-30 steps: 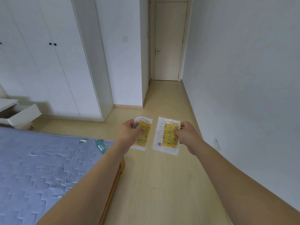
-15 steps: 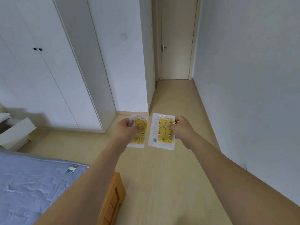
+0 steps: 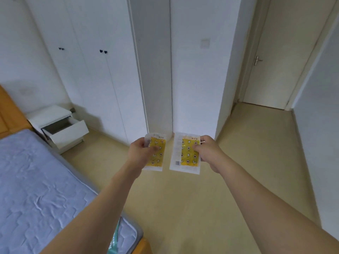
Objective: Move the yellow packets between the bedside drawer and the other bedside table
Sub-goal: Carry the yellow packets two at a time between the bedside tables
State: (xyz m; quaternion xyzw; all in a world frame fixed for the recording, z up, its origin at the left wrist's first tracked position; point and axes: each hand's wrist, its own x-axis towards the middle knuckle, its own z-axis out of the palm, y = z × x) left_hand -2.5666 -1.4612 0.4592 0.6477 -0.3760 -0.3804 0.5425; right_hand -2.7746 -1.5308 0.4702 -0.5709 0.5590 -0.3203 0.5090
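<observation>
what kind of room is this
Most likely a bedroom in a home: a bed with a bare quilted mattress, a white bedside table with its drawer pulled open, and a tall white wardrobe along the wall.

I saw two yellow packets held upright in the air over the floor, well to the right of the bedside table (image 3: 55,123). The left packet (image 3: 156,153) was clear-edged plastic with a yellow patterned panel, partly covered where my left hand (image 3: 140,153) pinched it. The right packet (image 3: 185,153) hung just beside it, apart from it, showing a white strip with a barcode along its left edge; my right hand (image 3: 207,151) pinched its right side. The table's top drawer (image 3: 67,132) stood pulled open.
</observation>
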